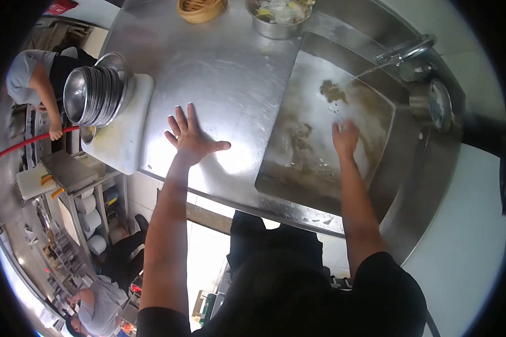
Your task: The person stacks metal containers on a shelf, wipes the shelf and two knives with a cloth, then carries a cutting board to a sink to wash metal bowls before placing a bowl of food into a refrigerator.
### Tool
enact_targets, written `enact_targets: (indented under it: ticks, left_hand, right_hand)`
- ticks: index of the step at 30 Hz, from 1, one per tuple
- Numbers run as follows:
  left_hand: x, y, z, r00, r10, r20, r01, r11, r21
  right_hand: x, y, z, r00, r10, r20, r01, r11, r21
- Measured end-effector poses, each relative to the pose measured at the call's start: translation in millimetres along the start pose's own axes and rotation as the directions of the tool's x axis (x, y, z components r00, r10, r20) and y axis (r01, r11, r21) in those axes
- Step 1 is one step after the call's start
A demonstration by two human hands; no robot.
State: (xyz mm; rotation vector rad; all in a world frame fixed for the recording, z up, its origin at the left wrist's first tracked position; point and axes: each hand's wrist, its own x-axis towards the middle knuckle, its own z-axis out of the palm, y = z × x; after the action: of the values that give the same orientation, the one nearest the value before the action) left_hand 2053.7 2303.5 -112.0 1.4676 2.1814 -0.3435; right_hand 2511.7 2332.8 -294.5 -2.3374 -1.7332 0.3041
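Observation:
My left hand (190,140) lies flat on the steel counter (236,73), fingers spread wide and nothing in it. To the right, my right hand (346,139) reaches into the sink (270,163), over or in cloudy water. Its fingers are blurred and partly hidden, so I cannot make out whether they hold anything. Brown residue (333,91) shows in the water just beyond that hand. A thin stream runs into the sink from the faucet (405,51) at the upper right.
Stacked metal bowls (93,95) stand by a white cutting board (132,129) at the counter's left. A bamboo steamer (201,10) and a metal bowl of scraps (278,22) sit at the back. Two people work at left, one gripping a red stick (31,143).

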Motion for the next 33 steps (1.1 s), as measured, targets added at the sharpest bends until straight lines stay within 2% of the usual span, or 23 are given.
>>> enact_targets:
  ticks: [2, 5, 6, 7, 9, 10, 12, 15, 16, 18, 22, 25, 26, 27, 28, 29, 31, 32, 33]
  left_hand:
    - [-1.9, 2.9, -0.2, 1.0, -0.005, 0.009, 0.005, 1.0, 0.0]
    - [2.7, -0.4, 8.3, 1.0, -0.001, -0.024, 0.001, 1.0, 0.014]
    - [3.3, 1.6, 7.7, 1.0, -0.004, -0.024, 0.004, 1.0, 0.012]
    - [2.2, 3.3, 6.2, 1.0, -0.007, -0.023, 0.007, 1.0, 0.013]
    - [3.1, 4.0, 8.2, 0.999, -0.012, -0.03, 0.013, 1.0, 0.025]
    - [3.4, 4.0, 9.3, 1.0, -0.011, -0.026, 0.012, 1.0, 0.026]
    - [2.9, 3.9, 9.5, 1.0, -0.014, -0.023, 0.015, 1.0, 0.023]
    - [3.0, 2.9, 9.8, 0.999, -0.005, -0.033, 0.007, 0.999, 0.033]
    - [2.9, 3.2, 10.8, 0.999, 0.007, -0.039, -0.005, 1.0, 0.031]
    - [5.2, 3.7, 12.8, 0.999, 0.006, -0.048, -0.004, 0.999, 0.034]
    - [7.9, -3.0, 18.2, 0.997, 0.022, -0.073, -0.02, 0.999, 0.036]
    - [7.3, -2.3, 16.9, 0.997, 0.021, -0.071, -0.019, 0.999, 0.026]
    - [6.7, -2.5, 16.1, 0.997, 0.026, -0.076, -0.025, 0.999, 0.023]
    - [6.3, -3.2, 16.4, 0.996, 0.034, -0.08, -0.033, 0.999, 0.018]
    - [6.0, -3.4, 16.9, 0.995, 0.042, -0.086, -0.041, 0.999, 0.013]
    - [6.8, -3.4, 17.4, 0.995, 0.048, -0.089, -0.047, 0.999, 0.012]
    - [5.8, -4.8, 18.5, 0.994, 0.056, -0.094, -0.055, 0.998, 0.013]
    - [5.3, -5.2, 18.7, 0.995, 0.051, -0.089, -0.05, 0.999, 0.019]
    - [4.6, -5.0, 18.6, 0.995, 0.046, -0.084, -0.044, 0.999, 0.027]
  right_hand:
    - [-36.2, 6.5, 8.0, 0.954, 0.288, 0.085, -0.284, 0.957, -0.06]
    - [-36.3, 25.1, 53.6, 0.859, 0.391, 0.331, -0.414, 0.91, -0.001]
    - [-36.0, 28.4, 68.9, 0.874, 0.178, 0.453, -0.13, 0.982, -0.134]
    - [-39.2, 27.1, 84.7, 0.807, -0.015, 0.591, 0.177, 0.96, -0.218]
    - [-60.7, 14.5, 118.4, 0.756, 0.017, 0.654, 0.056, 0.994, -0.091]
    - [-72.0, -1.0, 132.3, 0.758, 0.227, 0.611, -0.361, 0.927, 0.104]
    - [-79.6, -36.2, 97.2, 0.691, 0.106, 0.715, -0.149, 0.989, -0.002]
    - [-118.7, -45.3, 103.1, 0.843, -0.059, 0.534, -0.076, 0.971, 0.227]
    - [-121.1, -34.3, 125.9, 0.796, -0.078, 0.6, -0.067, 0.974, 0.215]
    - [-122.2, 0.9, 216.5, 0.691, -0.127, 0.711, -0.033, 0.978, 0.206]
    - [-125.2, -7.7, 202.3, 0.521, -0.09, 0.849, -0.223, 0.945, 0.238]
    - [-119.0, -10.1, 189.6, 0.538, -0.12, 0.834, -0.215, 0.938, 0.273]
    - [-113.5, -9.8, 187.6, 0.566, -0.153, 0.81, -0.154, 0.946, 0.287]
    - [-106.7, 6.2, 204.8, 0.599, -0.319, 0.734, 0.131, 0.944, 0.303]
    - [-97.8, 21.8, 222.5, 0.581, -0.483, 0.655, 0.405, 0.87, 0.282]
    - [-85.0, 31.6, 237.1, 0.514, -0.634, 0.578, 0.648, 0.728, 0.224]
    - [-57.4, 24.4, 227.7, 0.557, -0.68, 0.476, 0.671, 0.707, 0.224]
    - [-41.4, 22.2, 215.9, 0.69, -0.565, 0.453, 0.466, 0.825, 0.32]
    - [-23.2, 13.6, 191.7, 0.789, -0.423, 0.446, 0.235, 0.878, 0.417]
